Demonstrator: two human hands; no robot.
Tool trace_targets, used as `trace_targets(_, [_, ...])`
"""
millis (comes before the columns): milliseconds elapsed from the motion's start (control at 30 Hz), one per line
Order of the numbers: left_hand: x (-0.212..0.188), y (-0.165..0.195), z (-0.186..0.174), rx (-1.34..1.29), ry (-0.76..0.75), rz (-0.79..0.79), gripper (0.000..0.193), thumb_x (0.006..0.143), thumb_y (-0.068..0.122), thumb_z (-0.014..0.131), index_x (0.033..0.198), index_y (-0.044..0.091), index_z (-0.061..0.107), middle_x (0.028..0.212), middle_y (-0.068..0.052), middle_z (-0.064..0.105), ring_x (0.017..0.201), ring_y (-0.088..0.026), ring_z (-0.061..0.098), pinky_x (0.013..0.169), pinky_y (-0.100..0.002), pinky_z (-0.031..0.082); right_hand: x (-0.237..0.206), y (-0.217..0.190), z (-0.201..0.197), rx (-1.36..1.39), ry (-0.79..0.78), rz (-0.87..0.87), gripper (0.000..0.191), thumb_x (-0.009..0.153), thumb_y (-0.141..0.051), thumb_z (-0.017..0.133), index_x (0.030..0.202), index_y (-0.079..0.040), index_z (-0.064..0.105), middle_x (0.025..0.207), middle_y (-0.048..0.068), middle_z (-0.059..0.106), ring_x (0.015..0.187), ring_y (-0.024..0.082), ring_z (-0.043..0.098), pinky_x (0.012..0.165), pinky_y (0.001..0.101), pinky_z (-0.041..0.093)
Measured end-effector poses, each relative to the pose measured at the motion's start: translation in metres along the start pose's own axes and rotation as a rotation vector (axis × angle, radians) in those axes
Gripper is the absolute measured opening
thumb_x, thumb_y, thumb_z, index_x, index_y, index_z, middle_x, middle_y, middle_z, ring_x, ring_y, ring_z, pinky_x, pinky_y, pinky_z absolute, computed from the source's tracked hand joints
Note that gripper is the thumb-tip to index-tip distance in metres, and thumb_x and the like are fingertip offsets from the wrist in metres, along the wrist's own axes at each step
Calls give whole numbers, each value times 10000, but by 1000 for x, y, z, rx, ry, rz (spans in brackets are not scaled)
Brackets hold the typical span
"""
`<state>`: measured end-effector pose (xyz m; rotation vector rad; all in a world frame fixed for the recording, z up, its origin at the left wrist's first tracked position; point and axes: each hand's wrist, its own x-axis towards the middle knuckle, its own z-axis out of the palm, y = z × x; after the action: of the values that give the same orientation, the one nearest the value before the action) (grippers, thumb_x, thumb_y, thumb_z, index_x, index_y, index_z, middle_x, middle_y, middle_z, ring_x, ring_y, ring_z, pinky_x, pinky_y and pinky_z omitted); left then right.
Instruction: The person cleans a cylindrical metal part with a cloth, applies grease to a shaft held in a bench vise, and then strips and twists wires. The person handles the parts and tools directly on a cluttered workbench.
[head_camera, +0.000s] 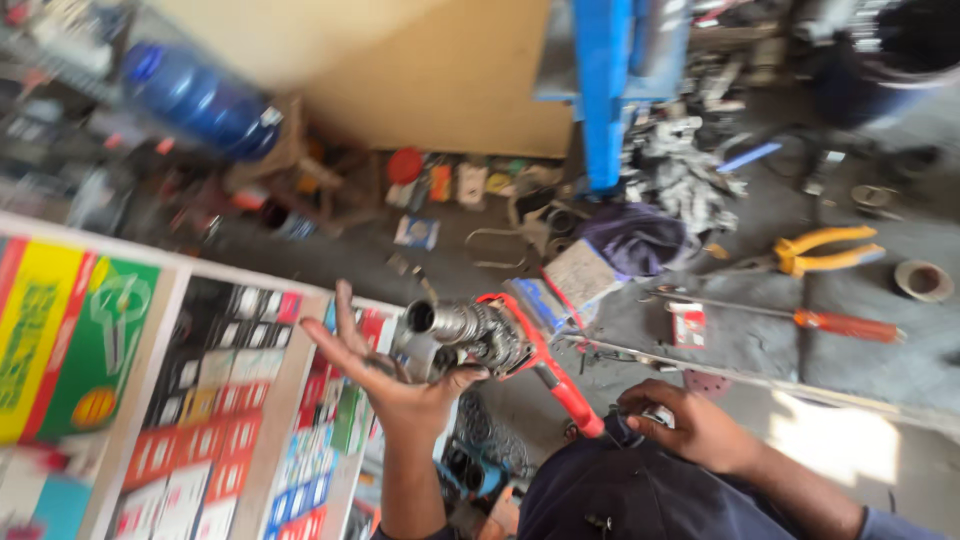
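Left hand (385, 375) is spread open, palm up, propping a greasy metal engine part (470, 335) at chest height. Right hand (690, 428) pinches something small and whitish (too blurry to tell) beside the red-handled tool (555, 375) hooked on the part.

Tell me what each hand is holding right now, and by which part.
The left hand cradles a grey metal mechanical part from beneath, palm up, fingers spread. The right hand rests on dark cloth; whether it grips anything cannot be told.
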<state>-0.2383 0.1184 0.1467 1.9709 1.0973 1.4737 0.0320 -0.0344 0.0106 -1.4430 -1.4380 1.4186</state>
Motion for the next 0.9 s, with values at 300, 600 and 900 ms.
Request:
trace_targets(300, [-2,-14,8,52,-71,259,1407,730,725,764,1694,211,-123,1704,-241,170,1612,-358,264,1294,-490,250,-10,49,59,-128,512,496,372,914,-349,724,1237,-166,707,1224,163,693,1065,331,723,942,398,570])
trace_targets(600, [-134,-95,44,-398,49,-469,665,1015,360,581,1529,0,359,1511,-190,432,1382,-352,442,1187,-519,357,-16,69,91,-339,624,242,807,663,-161,823,1405,-128,507,1443,226,506,1322,438,472,1052,474,420])
trace_targets(900, [-179,-107,32,143,-719,83,713,855,132,749,1469,22,404,1554,-256,387,1429,-443,394,1160,-522,355,-43,82,122,-85,556,671,539,870,-244,738,1344,-80,540,1235,220,667,1139,402,646,963,454,521])
